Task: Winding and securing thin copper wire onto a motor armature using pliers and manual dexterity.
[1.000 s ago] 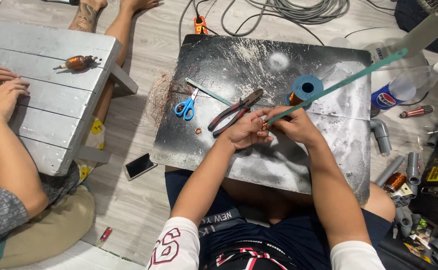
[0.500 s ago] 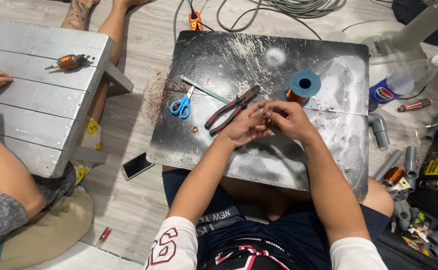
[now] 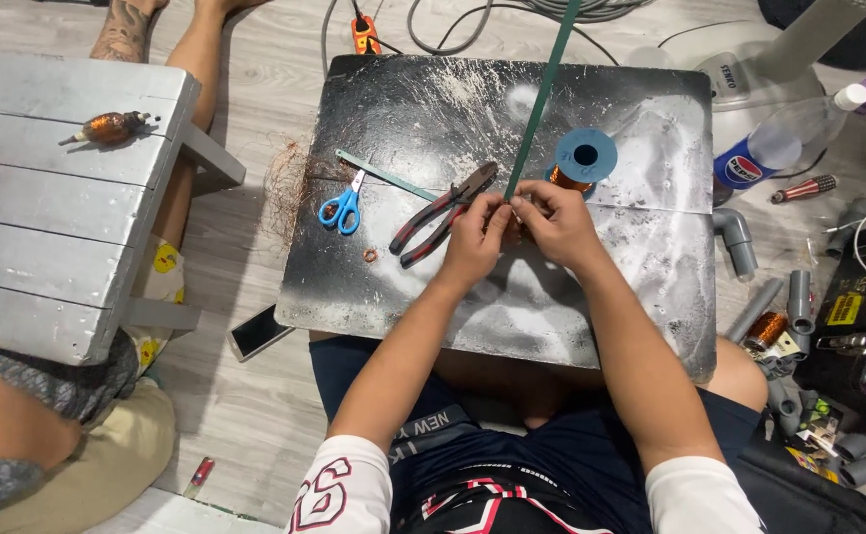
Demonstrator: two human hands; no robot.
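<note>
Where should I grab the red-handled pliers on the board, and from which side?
Take the pliers by the two red handles, which point down-left toward the person and lie slightly spread. Probably come from the lower left, beside the left hand: the head points up-right toward the green strip, and the blue scissors lie clear on the left.

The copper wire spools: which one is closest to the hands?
The copper spool with the blue top on the dark board, just beyond the right hand. The bare copper coil lies on the grey table; another spool lies on the floor.
</note>
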